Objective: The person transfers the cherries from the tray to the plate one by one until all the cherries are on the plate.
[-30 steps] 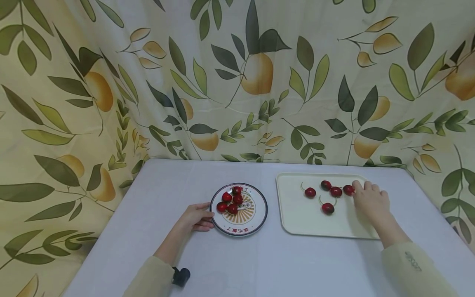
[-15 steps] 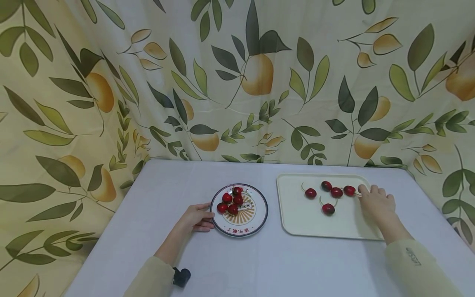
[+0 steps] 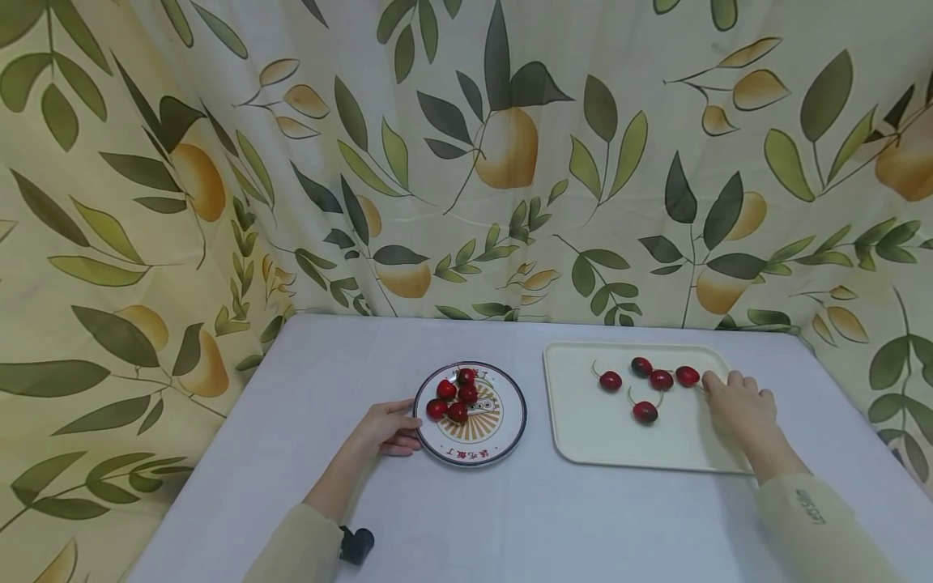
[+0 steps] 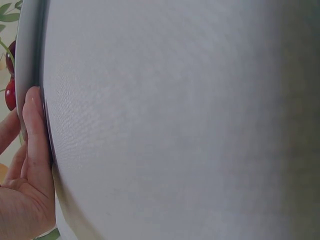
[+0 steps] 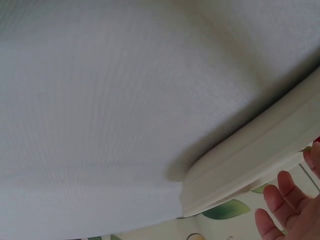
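A round patterned plate (image 3: 503,433) holds several red cherries (image 3: 457,397). My left hand (image 3: 408,423) grips its left rim, and in the left wrist view a finger (image 4: 35,125) lies along the plate rim (image 4: 30,50). To the right, a cream tray (image 3: 590,429) carries several stemmed cherries (image 3: 645,411). My right hand (image 3: 710,387) rests on the tray's right side with relaxed fingers. Its fingertips sit just right of the rightmost cherry (image 3: 687,376), holding nothing I can see. In the right wrist view the fingers (image 5: 285,200) show beyond the tray rim (image 5: 250,160).
A pale grey cloth covers the table (image 3: 510,510). A leaf-and-fruit print curtain (image 3: 466,162) closes off the back and both sides. A small black camera mount (image 3: 355,542) sits at my left wrist.
My right hand has slid a little to the right, off the rightmost cherry on the tray. The cherries, the plate and my left hand stay put.
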`<state>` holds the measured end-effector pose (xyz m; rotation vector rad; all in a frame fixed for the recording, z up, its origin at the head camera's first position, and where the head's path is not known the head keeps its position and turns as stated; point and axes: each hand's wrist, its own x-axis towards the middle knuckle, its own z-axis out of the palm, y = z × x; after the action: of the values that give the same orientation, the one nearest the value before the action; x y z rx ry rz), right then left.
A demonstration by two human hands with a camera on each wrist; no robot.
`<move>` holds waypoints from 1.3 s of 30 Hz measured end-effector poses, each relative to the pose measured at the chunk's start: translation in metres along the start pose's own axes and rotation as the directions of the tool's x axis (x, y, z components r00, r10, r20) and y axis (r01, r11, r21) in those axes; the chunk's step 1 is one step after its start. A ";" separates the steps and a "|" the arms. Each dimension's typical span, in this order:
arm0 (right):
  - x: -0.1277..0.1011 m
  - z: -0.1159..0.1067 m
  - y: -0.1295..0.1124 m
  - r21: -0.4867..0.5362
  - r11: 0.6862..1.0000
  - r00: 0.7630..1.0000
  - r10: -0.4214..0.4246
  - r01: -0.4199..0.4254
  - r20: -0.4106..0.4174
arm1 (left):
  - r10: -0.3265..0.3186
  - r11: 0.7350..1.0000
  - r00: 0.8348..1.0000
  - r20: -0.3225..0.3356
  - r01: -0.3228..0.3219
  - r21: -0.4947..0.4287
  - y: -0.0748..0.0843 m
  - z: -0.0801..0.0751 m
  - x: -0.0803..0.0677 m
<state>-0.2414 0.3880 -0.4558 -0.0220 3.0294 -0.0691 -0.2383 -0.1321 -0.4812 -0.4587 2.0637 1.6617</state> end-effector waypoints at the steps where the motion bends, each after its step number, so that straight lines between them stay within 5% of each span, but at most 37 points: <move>1: 0.000 0.000 0.000 0.000 1.000 1.000 0.000 0.000 0.005 | 0.002 1.000 1.000 0.001 -0.002 0.002 0.000 0.000 0.000; 24: 0.002 0.007 -0.004 0.007 1.000 1.000 -0.010 0.010 -0.023 | 0.005 1.000 1.000 -0.009 -0.005 -0.008 0.002 0.001 -0.004; 32: -0.001 -0.002 -0.009 -0.005 0.998 0.985 -0.059 0.059 -0.160 | 0.008 1.000 1.000 -0.007 -0.008 -0.002 0.002 0.001 -0.004; 39: 0.000 -0.017 -0.023 -0.016 0.997 0.949 -0.083 0.082 -0.304 | 0.007 1.000 1.000 -0.016 -0.006 0.003 0.002 0.001 -0.003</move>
<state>-0.2434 0.3655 -0.4376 -0.1521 3.3373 -0.0814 -0.2363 -0.1306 -0.4785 -0.4664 2.0812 1.6635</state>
